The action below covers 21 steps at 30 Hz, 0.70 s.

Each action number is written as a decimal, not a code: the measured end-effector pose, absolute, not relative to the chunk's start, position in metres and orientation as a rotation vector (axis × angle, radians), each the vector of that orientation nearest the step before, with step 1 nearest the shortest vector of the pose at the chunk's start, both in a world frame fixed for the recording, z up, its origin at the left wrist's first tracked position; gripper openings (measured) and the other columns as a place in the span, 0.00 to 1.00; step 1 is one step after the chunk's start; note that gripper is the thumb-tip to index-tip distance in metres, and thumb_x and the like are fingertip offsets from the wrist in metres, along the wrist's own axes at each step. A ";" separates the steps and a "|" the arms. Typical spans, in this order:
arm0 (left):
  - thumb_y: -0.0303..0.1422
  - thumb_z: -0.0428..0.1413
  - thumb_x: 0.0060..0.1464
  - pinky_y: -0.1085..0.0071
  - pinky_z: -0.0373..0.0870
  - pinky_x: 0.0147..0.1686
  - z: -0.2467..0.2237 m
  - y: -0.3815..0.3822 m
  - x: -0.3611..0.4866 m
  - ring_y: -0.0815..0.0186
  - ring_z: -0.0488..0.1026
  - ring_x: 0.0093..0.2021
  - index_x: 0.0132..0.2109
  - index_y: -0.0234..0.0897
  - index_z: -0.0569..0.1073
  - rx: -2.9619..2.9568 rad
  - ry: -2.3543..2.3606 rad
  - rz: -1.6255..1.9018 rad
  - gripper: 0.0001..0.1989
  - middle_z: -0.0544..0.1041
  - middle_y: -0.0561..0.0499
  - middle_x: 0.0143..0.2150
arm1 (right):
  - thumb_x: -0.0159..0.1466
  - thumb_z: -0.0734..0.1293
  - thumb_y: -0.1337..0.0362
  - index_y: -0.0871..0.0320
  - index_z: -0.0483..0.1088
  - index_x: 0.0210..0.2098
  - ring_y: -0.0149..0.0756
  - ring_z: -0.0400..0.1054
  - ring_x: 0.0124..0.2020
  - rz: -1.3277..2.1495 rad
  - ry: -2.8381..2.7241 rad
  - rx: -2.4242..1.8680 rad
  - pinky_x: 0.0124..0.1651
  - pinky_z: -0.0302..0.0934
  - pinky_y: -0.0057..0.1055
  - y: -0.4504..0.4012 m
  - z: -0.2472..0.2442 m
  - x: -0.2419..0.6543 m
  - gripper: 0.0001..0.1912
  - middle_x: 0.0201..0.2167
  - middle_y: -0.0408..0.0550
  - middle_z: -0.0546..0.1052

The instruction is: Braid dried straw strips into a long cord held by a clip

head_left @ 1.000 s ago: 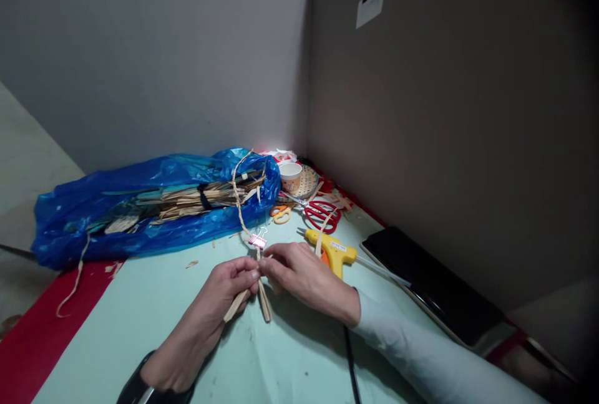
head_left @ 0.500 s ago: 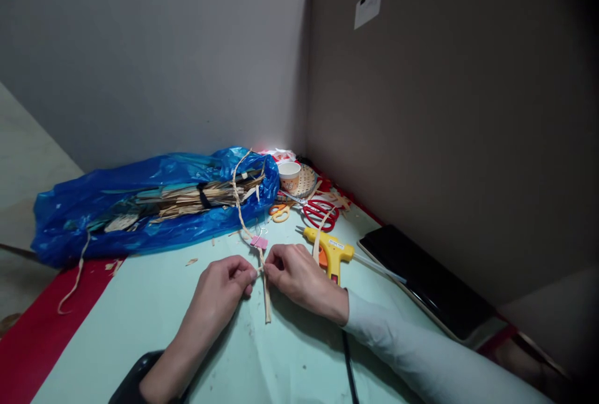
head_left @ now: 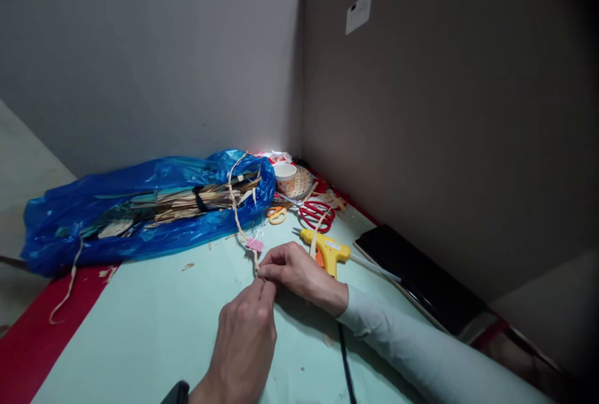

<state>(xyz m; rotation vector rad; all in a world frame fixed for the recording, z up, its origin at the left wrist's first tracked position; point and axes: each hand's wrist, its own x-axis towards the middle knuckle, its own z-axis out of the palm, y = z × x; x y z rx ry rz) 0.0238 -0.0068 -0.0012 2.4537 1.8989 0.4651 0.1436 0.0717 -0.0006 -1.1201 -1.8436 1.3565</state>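
A thin pale twisted cord (head_left: 234,204) runs from the blue bag down to a pink binder clip (head_left: 254,244) and on toward my fingers. My right hand (head_left: 299,273) pinches the cord just below the clip, thumb and forefinger pressed together. Close under it, my left hand (head_left: 248,329) is closed with its back to the camera, fingertips meeting those of the right at the cord's lower end. The strand ends are hidden behind my left hand.
A blue plastic bag (head_left: 154,173) holds bundled dry strips. Toward the corner are a paper cup (head_left: 285,179), red-handled scissors (head_left: 317,217) and orange-handled scissors (head_left: 277,214). A yellow glue gun (head_left: 331,250) lies right of my hands, beside a black flat object (head_left: 421,276).
My left hand has moved right and turned over, its back now up and covering the lower strands. My right hand stays at the cord. The whole view has shifted slightly.
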 end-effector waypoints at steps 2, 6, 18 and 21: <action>0.20 0.43 0.56 0.65 0.65 0.29 0.004 -0.006 0.022 0.58 0.75 0.29 0.34 0.34 0.75 2.403 1.879 0.457 0.17 0.77 0.45 0.30 | 0.55 0.67 0.68 0.63 0.74 0.25 0.27 0.60 0.23 1.373 -1.803 -1.134 0.26 0.53 0.21 0.071 -0.001 0.142 0.05 0.19 0.40 0.70; 0.34 0.50 0.56 0.64 0.65 0.32 0.018 0.007 0.012 0.59 0.73 0.28 0.25 0.38 0.73 2.002 1.910 0.709 0.13 0.75 0.49 0.26 | 0.55 0.65 0.70 0.64 0.73 0.27 0.26 0.59 0.23 1.411 -1.740 -1.132 0.26 0.54 0.21 0.070 0.006 0.142 0.05 0.20 0.41 0.70; 0.42 0.57 0.47 0.79 0.48 0.15 0.008 0.030 -0.006 0.78 0.51 0.14 0.31 0.35 0.67 1.066 1.258 0.915 0.14 0.59 0.63 0.16 | 0.57 0.65 0.69 0.64 0.74 0.27 0.27 0.61 0.25 1.365 -1.845 -1.096 0.28 0.53 0.22 0.071 0.009 0.145 0.07 0.23 0.44 0.74; 0.42 0.57 0.45 0.77 0.46 0.15 0.005 0.033 -0.007 0.78 0.49 0.15 0.31 0.34 0.68 1.104 1.300 0.890 0.14 0.64 0.59 0.20 | 0.57 0.64 0.70 0.62 0.75 0.27 0.29 0.63 0.27 1.286 -1.951 -1.086 0.30 0.52 0.23 0.072 0.010 0.148 0.07 0.24 0.44 0.75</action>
